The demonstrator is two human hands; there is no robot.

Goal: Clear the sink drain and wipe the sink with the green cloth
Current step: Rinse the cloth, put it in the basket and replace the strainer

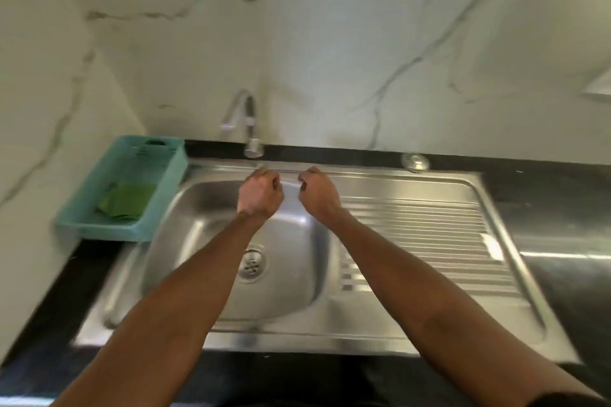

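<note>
Both hands, left (261, 192) and right (319, 192), hovering over sink (297, 314), fingers curling; seemingly holding nothing, blurred. Green cloth (127, 201) lying in basket (99, 228).

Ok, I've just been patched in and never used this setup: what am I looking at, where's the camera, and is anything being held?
There is no machine here. A person is working with two bare hands, and the single picture comes from a wide-angle camera on their head, looking forward and down, so both forearms reach in from the bottom edge. The left hand and right hand are over the back of the sink, just below the tap. Their fingers are curled, but the picture is blurred and I cannot tell whether they hold anything. The drain sits in the bottom of the basin. To the left stands a teal basket with the green cloth lying in it, not yet picked up. A round metal strainer lies on the counter behind the ribbed drainboard.
</note>
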